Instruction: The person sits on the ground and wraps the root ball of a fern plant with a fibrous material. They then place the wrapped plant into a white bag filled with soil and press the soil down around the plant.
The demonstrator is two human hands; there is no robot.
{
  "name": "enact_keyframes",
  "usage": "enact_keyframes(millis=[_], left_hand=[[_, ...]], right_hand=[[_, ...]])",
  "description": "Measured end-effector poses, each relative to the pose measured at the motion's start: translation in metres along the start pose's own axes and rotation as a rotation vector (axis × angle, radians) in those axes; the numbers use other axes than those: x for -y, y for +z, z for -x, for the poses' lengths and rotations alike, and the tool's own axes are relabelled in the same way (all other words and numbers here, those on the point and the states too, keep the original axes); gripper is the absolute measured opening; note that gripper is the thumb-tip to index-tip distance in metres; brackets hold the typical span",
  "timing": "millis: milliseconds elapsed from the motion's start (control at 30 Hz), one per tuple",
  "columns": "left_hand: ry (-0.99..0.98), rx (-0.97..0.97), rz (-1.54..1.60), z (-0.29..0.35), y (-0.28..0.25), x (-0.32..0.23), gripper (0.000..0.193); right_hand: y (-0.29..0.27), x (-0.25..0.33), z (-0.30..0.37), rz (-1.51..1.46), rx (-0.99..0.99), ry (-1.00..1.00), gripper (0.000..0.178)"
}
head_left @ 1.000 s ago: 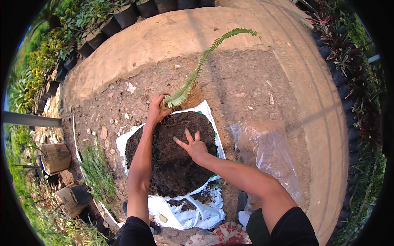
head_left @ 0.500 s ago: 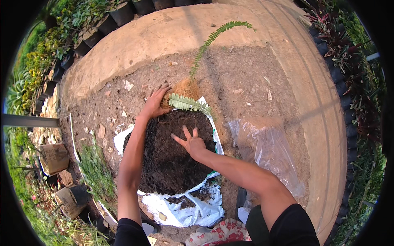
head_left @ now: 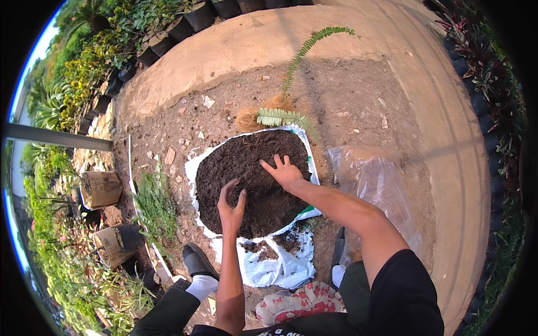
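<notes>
Grip wide, holding nothing visible: left hand (head_left: 230, 215) and right hand (head_left: 287, 176) at soil (head_left: 241, 154) inside sack (head_left: 274, 271). Work inward gently with spread grip, clear of fern (head_left: 277, 117) near far edge.

Loose, dark brown soil (head_left: 253, 178) fills the opening of a white sack (head_left: 283, 271), crumpled at its near end.

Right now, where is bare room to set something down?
Mostly bare: dirt between the arching fern frond, concrete path and clear plastic bag. Crowded: soil sack, left hand and right hand over it, fibrous clumps at its far edge.
</notes>
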State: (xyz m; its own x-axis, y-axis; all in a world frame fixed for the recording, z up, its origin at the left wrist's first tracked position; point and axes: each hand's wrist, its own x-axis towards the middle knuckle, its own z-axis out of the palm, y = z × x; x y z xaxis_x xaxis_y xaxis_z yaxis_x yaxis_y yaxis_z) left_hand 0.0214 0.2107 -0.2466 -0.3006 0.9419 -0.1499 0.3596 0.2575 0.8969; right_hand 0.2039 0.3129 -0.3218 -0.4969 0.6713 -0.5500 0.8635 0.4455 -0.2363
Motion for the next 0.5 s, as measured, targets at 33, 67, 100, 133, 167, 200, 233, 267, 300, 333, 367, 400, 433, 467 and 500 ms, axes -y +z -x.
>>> enact_keyframes(millis=[33, 67, 100, 133, 167, 200, 233, 267, 300, 333, 367, 400, 433, 467, 500], left_hand=[[-0.069, -0.015, 0.039, 0.025, -0.003, 0.017, 0.034], [-0.141, -0.047, 0.135, 0.050, -0.001, 0.025, 0.032], [-0.171, -0.048, 0.129, 0.073, 0.000, 0.032, 0.032], [-0.212, -0.059, 0.139, 0.094, 0.002, 0.032, 0.029], [-0.238, -0.075, 0.178, 0.114, 0.005, 0.036, 0.028], [-0.264, -0.089, 0.216, 0.129, 0.010, 0.040, 0.028], [-0.283, -0.088, 0.233, 0.140, 0.014, 0.037, 0.027], [-0.303, -0.086, 0.250, 0.149, 0.018, 0.034, 0.027], [-0.291, -0.070, 0.244, 0.152, 0.022, 0.032, 0.027], [-0.283, -0.066, 0.263, 0.154, 0.026, 0.031, 0.027], [-0.261, -0.070, 0.276, 0.152, 0.031, 0.031, 0.029], [-0.237, -0.072, 0.292, 0.146, 0.037, 0.030, 0.030], [-0.235, -0.074, 0.314, 0.139, 0.042, 0.029, 0.032], [-0.232, -0.079, 0.339, 0.129, 0.048, 0.027, 0.033], [-0.228, -0.082, 0.364, 0.120, 0.053, 0.025, 0.034]], right_hand=[[-0.008, 0.001, 0.006, -0.014, 0.008, -0.031, 0.113], [-0.009, 0.001, 0.008, -0.014, 0.000, -0.061, 0.113], [-0.005, -0.002, 0.008, -0.020, -0.008, -0.083, 0.113], [-0.004, -0.004, 0.008, -0.025, -0.016, -0.106, 0.114], [-0.006, -0.003, 0.011, -0.027, 0.000, -0.118, 0.110], [-0.008, -0.004, 0.012, -0.035, -0.009, -0.130, 0.110], [-0.007, -0.006, 0.014, -0.043, -0.016, -0.145, 0.109], [-0.008, -0.009, 0.014, -0.052, -0.023, -0.159, 0.109], [-0.011, -0.014, 0.011, -0.080, 0.017, -0.166, 0.107], [-0.014, -0.018, 0.009, -0.122, 0.046, -0.170, 0.112], [-0.018, -0.022, 0.006, -0.165, 0.075, -0.173, 0.117], [-0.020, -0.025, 0.004, -0.206, 0.104, -0.174, 0.122], [-0.018, -0.022, 0.006, -0.204, 0.089, -0.161, 0.126], [-0.016, -0.017, 0.009, -0.197, 0.074, -0.150, 0.130], [-0.014, -0.013, 0.011, -0.192, 0.058, -0.138, 0.135]])
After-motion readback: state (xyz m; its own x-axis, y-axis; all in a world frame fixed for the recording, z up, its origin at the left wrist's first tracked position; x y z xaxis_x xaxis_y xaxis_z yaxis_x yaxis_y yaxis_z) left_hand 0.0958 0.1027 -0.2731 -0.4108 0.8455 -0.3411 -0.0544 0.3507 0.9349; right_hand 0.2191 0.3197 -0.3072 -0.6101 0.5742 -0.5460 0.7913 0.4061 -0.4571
